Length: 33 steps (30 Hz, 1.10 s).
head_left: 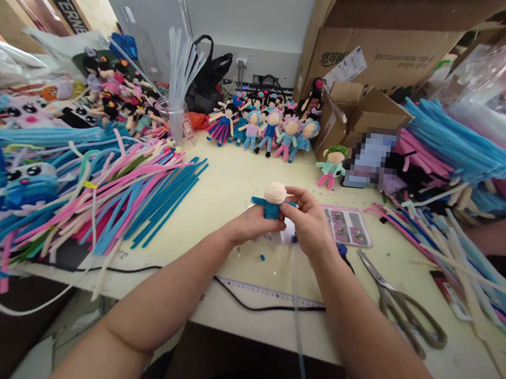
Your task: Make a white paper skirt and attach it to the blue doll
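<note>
Along the near edge of the worktop (235,187) lie a clear ruler (269,292) and a black cable (245,300). A pair of scissors (403,305) rests toward the near right corner, blades closed.

Just beyond, above the middle of the worktop, both hands meet on a small pipe-cleaner doll (273,201), held upright and clear of the surface. It has a cream wound head and a blue fuzzy body with short arms. The left hand (253,223) is curled round the lower body from below. The right hand (308,222) pinches the doll's side with thumb and fingertips, next to one blue arm.

The doll looks very light and soft on the outside, with a bendable wire core. It should keep whatever shape it is pressed into, and hard squeezing would probably deform it. The fuzz gives good friction, so slipping seems unlikely. The body is the firmest place to hold; the head and thin arms would likely twist if pulled.

Just right of the hands lies a pink printed card (347,225). Loose pipe cleaners (99,191), pink, blue and cream, are heaped along the left side, and another bundle (456,144) is on the right. At the far edge stands a row of finished dolls (264,127), a green-haired doll (331,164) to their right, a clear cup of plastic sticks (174,115) and cardboard boxes (385,52).
</note>
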Each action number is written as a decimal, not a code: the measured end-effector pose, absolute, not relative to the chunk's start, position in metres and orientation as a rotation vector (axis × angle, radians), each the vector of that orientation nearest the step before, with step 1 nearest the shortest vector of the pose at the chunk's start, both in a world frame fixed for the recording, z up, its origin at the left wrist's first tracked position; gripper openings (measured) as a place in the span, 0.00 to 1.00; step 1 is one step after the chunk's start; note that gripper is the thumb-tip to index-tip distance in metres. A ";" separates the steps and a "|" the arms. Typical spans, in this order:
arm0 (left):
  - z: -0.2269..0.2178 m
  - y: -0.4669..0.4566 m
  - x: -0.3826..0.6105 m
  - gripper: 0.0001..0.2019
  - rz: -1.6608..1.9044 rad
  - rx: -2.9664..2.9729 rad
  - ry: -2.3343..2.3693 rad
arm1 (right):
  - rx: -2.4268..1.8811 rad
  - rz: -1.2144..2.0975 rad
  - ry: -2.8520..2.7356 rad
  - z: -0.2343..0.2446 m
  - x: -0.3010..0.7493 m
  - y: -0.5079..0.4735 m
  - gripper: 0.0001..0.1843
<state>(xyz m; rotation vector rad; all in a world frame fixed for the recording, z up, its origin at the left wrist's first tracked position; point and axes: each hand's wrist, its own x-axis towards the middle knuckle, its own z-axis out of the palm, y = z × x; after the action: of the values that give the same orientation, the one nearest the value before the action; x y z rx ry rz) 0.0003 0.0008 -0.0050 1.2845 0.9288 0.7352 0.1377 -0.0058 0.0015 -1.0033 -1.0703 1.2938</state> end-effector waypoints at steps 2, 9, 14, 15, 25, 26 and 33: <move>-0.006 0.001 0.000 0.10 0.718 1.295 0.952 | -1.024 1.269 -1.076 0.002 0.137 -0.006 0.19; -0.001 0.001 0.000 0.11 0.745 1.198 0.875 | -0.950 1.332 -1.099 0.002 0.141 -0.005 0.22; 0.000 0.000 -0.001 0.12 0.728 1.169 0.863 | -1.020 1.283 -1.114 0.006 0.140 -0.007 0.22; 0.000 0.000 -0.001 0.12 0.725 1.171 0.862 | -1.032 1.270 -1.121 0.007 0.139 -0.007 0.22; -0.004 0.000 0.002 0.09 0.720 1.251 0.900 | -1.105 1.136 -1.154 0.003 0.137 -0.005 0.20; -0.003 0.000 0.002 0.09 0.718 1.250 0.902 | -1.104 1.130 -1.157 0.002 0.137 -0.005 0.20; 0.004 -0.001 0.001 0.12 0.720 1.181 0.852 | -1.005 1.259 -1.156 0.008 0.141 -0.006 0.20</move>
<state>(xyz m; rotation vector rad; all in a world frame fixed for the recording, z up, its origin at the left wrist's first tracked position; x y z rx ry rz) 0.0010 -0.0012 0.0038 1.1813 0.8517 0.7201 0.1409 -0.0058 0.0078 -1.0048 -1.1560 1.2594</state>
